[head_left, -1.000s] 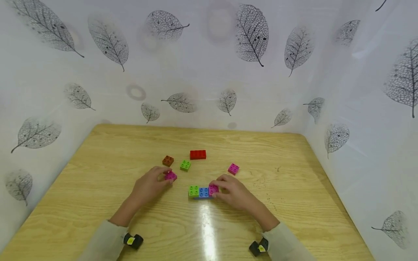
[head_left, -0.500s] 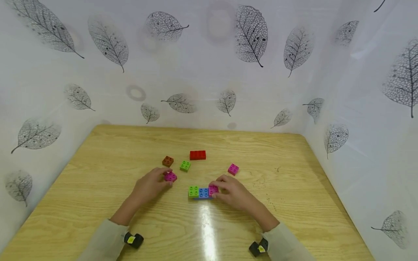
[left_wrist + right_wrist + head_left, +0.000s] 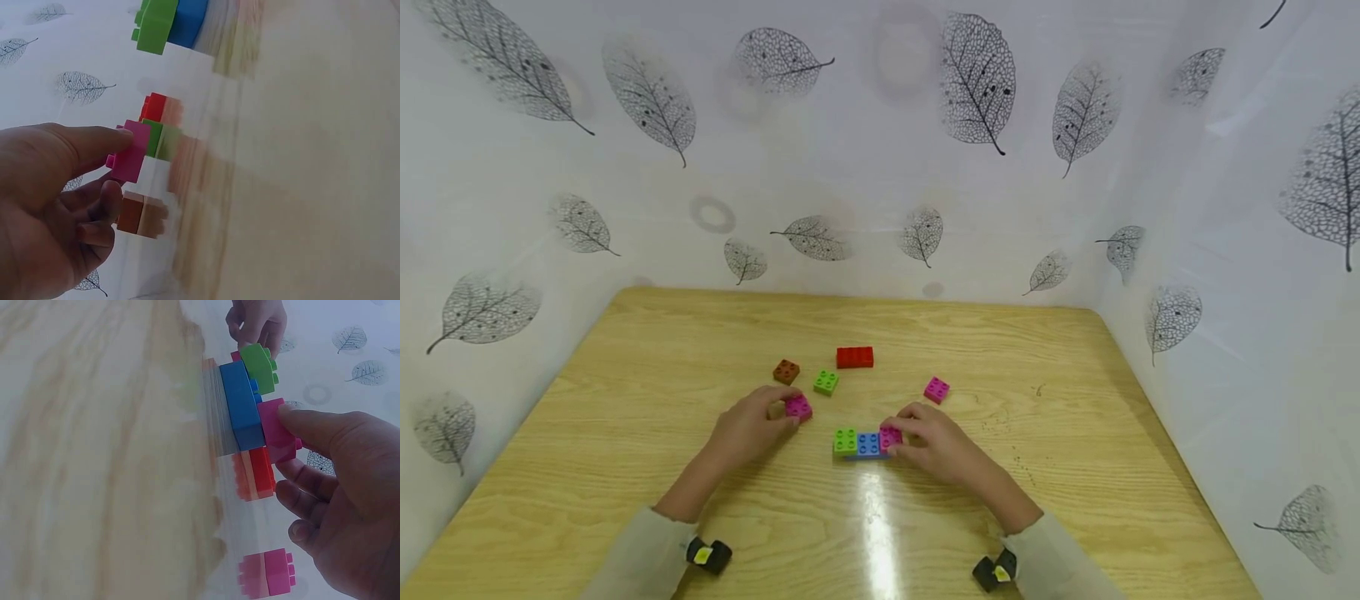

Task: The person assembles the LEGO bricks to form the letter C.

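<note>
L hand [image 3: 751, 429]: fingers narrow, pinching pink brick [image 3: 800, 407] above or on table [image 3: 775, 533], can't tell which. R hand [image 3: 942, 443]: fingers pinch 2nd pink brick [image 3: 890, 437] on R end of blue brick [image 3: 868, 444]; lime brick [image 3: 846, 441] on its L end. Just beyond L hand, brown brick [image 3: 786, 372] & green brick [image 3: 826, 382]; red brick [image 3: 855, 357] farther back. 3rd pink brick [image 3: 936, 389] nr R hand, untouched.

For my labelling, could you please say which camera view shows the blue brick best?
Right wrist: the blue brick shows its long side uncovered. The head view shows its studded middle and a front strip; the left wrist view, only part, cropped at top.
</note>
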Available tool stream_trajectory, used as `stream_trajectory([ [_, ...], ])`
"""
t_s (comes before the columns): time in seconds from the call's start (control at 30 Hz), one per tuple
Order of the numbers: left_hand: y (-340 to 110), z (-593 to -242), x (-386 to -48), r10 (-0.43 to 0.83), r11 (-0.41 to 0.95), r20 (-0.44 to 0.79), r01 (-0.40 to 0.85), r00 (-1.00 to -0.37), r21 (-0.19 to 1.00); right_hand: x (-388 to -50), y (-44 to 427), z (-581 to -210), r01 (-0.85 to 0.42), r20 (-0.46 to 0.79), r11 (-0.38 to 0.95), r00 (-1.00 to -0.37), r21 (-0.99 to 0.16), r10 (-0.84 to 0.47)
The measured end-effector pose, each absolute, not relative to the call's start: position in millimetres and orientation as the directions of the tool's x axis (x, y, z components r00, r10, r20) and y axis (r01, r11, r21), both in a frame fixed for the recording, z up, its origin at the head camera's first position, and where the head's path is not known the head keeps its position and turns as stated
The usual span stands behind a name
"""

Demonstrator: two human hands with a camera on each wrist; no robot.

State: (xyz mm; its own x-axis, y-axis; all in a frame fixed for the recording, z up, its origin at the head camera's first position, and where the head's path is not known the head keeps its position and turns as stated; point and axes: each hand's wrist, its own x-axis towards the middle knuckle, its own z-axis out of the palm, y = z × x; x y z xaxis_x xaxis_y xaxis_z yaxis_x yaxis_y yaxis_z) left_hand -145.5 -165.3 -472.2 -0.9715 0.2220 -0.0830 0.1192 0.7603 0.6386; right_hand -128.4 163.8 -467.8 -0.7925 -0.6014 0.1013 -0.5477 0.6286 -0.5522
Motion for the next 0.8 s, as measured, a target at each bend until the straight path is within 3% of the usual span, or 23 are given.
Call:
stream_trajectory([
  [0.3, -151.5, -460.8, -135.5, 0.300, 0.646, -0.083, 0.138, -0.950, 0.751, -129.1, 164.5, -470.4, -0.565, 0.125, 0.616, -0.784, -0.549, -0.608],
  [0.8, -130.2, -450.8, -120.6, 0.442, 0.582, -0.051, 0.243, -0.895, 0.776, -129.1, 164.3, -470.2, -0.562, 0.124, 0.612, -0.785, -0.557, -0.607],
])
